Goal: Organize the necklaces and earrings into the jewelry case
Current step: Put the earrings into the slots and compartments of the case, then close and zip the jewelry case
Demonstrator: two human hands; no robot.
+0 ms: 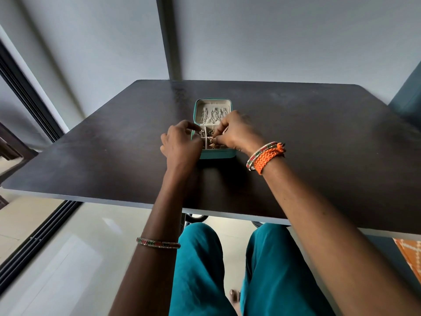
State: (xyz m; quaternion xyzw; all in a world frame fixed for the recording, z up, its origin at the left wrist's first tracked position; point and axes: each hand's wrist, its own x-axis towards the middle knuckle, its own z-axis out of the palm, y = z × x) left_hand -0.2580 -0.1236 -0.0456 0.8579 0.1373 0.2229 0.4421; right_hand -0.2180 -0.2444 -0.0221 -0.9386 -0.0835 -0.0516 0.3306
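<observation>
A small teal jewelry case [217, 153] lies open in the middle of the dark table. Silver necklaces [214, 115] hang in rows in its cream lid at the far end. Its near half has small compartments holding several earrings [210, 133]. My left hand [180, 142] covers the case's left edge, fingers curled over the left compartments; what they touch is hidden. My right hand [234, 131] reaches in from the right and pinches a small gold earring [212, 140] over the middle compartments.
The dark table [319, 156] carries only the case. Its near edge runs above my teal-clad knees [200, 258]. A grey wall stands behind, a dark sliding-door track [38, 238] runs along the left floor, and an orange patterned cloth [410, 254] shows at the right.
</observation>
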